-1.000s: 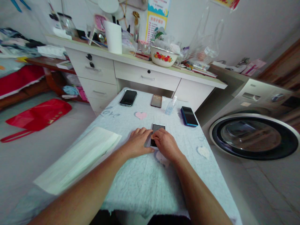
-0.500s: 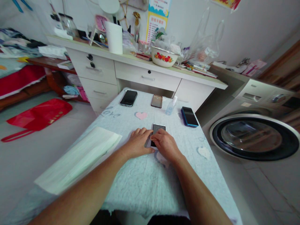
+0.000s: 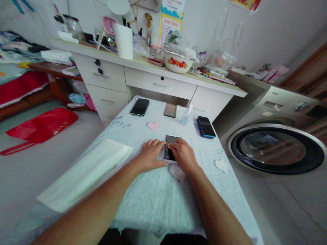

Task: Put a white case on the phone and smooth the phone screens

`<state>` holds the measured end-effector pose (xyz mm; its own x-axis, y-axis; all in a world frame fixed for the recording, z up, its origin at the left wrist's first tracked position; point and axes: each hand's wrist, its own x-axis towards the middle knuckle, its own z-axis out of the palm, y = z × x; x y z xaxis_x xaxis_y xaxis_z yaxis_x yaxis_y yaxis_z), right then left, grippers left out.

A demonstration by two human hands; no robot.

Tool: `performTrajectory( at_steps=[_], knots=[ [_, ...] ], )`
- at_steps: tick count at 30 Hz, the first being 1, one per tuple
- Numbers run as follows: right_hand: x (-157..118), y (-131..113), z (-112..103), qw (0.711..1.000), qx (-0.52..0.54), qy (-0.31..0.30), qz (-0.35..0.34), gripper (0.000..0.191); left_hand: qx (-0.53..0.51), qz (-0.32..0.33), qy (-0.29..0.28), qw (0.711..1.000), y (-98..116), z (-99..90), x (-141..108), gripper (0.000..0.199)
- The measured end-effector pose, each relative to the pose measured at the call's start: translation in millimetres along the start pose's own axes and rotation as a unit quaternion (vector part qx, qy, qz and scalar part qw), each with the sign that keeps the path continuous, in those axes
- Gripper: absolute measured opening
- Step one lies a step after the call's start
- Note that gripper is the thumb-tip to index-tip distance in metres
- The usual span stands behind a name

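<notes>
A smartphone (image 3: 170,155) with a white frame and dark screen lies face up on the cloth-covered table. My left hand (image 3: 152,154) rests at its left side, thumb near the bottom corner and forefinger at the left edge, steadying it. Over the screen's right part is my right hand (image 3: 184,153), its fingers pinched together and pressed to the glass. Something small and pale shows at those fingertips, too little to name. The right hand covers part of the screen and the phone's right edge.
Farther back lie a black phone (image 3: 140,107), a brown phone case (image 3: 170,110), a clear spray bottle (image 3: 186,115) and a blue-edged phone (image 3: 206,127). Folded white paper (image 3: 87,175) is at the left. A drawer desk (image 3: 153,80) and a washing machine (image 3: 276,112) stand beyond.
My right hand has slid slightly right across the phone's screen, uncovering more of its lower left part. My left hand keeps its place.
</notes>
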<state>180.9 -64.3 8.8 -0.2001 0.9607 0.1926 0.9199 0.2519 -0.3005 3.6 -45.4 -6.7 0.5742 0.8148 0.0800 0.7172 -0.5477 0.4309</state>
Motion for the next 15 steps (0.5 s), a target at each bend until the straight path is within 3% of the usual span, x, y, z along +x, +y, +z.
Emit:
performTrajectory(
  at_steps=[7, 15],
  knots=[
    [2.3, 7.8, 3.6, 0.998, -0.019, 0.023, 0.046, 0.026, 0.0, -0.004, -0.004, 1.0, 1.2, -1.5, -0.3, 0.07],
    [0.1, -0.5, 1.5, 1.0, 0.007, 0.007, -0.01, 0.024, 0.001, 0.003, 0.003, 1.0, -1.1, 1.0, 0.0, 0.067]
  ],
)
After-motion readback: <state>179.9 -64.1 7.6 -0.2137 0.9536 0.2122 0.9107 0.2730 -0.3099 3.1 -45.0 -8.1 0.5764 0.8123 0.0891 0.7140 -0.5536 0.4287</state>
